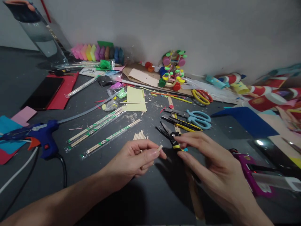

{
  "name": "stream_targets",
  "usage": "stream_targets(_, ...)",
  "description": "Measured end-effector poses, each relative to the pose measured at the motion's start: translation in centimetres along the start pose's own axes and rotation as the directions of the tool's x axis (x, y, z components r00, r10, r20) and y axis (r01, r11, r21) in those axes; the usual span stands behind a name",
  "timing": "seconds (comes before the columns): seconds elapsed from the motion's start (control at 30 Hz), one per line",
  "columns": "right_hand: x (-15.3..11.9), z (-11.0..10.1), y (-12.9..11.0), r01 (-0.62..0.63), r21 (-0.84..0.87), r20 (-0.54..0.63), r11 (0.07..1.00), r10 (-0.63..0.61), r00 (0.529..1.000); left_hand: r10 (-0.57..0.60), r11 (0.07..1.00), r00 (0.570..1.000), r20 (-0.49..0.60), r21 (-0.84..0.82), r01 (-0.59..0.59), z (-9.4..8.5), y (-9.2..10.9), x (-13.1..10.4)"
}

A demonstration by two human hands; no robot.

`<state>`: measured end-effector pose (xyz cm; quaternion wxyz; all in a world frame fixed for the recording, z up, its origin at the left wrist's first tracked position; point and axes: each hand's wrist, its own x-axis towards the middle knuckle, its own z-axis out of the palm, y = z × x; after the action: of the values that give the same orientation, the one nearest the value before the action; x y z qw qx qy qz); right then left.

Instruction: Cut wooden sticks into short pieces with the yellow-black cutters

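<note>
Between the thumb and fingers of my left hand (141, 157) is a wooden stick (160, 147), its short pale end poking out toward the right. My right hand (211, 166) is closed on the handles of a pair of snips (172, 135) with black and yellow grips. The blades of the snips are parted and point away to the upper left, apart from the stick. Just behind my left hand lies a small bunch of cut wooden sticks (139, 135). Wrapped chopsticks (110, 138) lie on the dark table to its left.
A blue glue gun (44, 138) with cords lies at left, near a phone (44, 92) on red paper. Blue-handled scissors (198, 118) lie beyond the snips. Colored clay packs (98, 53), a water bottle (42, 37) and small wheeled models (172, 69) line the wall.
</note>
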<state>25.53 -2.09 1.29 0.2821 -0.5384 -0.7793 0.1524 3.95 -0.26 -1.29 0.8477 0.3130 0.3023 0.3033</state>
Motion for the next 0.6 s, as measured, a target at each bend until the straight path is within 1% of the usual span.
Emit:
stream_targets(0.07,1.0,0.3,-1.9,0.032,0.185,0.012,0.982,-0.035,0.999,0.016,0.999,1.000,-0.002,0.028,-0.016,-0.1,-0.1,0.0)
stream_targets(0.13,2.0,0.8,-3.0,0.009,0.311,0.058,0.950,-0.028,0.998,0.048,0.995,0.998,-0.026,0.087,-0.046,-0.1,-0.2,0.0)
stream_targets(0.23,2.9,1.3,-3.3,-0.046,0.388,0.114,0.921,0.002,0.993,0.069,0.988,0.996,-0.058,0.146,-0.059,-0.1,-0.1,0.1)
stream_targets(0.33,3.2,1.4,-2.8,-0.021,0.383,0.123,0.924,-0.029,0.992,0.058,0.991,0.997,-0.060,0.126,-0.050,-0.1,0.0,0.2)
stream_targets(0.4,2.9,1.2,-1.7,0.004,0.280,0.114,0.960,-0.038,0.993,0.069,0.991,0.995,-0.076,0.121,-0.060,-0.1,0.1,0.3)
stream_targets(0.47,1.9,0.8,0.3,-0.002,0.031,0.109,1.000,-0.001,0.994,0.080,0.993,0.991,-0.109,0.101,-0.069,-0.2,0.2,0.3)
stream_targets(0.5,1.2,0.5,1.5,-0.016,-0.136,0.130,0.991,0.034,0.991,0.083,0.994,0.989,-0.123,0.080,-0.074,-0.2,0.2,0.3)
stream_targets(0.53,0.4,0.2,2.8,-0.007,-0.301,0.138,0.954,0.051,0.989,0.084,0.995,0.988,-0.130,0.057,-0.077,-0.2,0.2,0.3)
stream_targets(0.57,-0.4,0.0,4.1,0.005,-0.416,0.159,0.909,0.067,0.985,0.082,0.996,0.988,-0.130,0.037,-0.077,-0.2,0.3,0.3)
stream_targets(0.6,-1.2,-0.3,5.2,0.032,-0.478,0.206,0.878,0.077,0.976,0.078,0.997,0.990,-0.121,0.024,-0.076,-0.2,0.3,0.2)
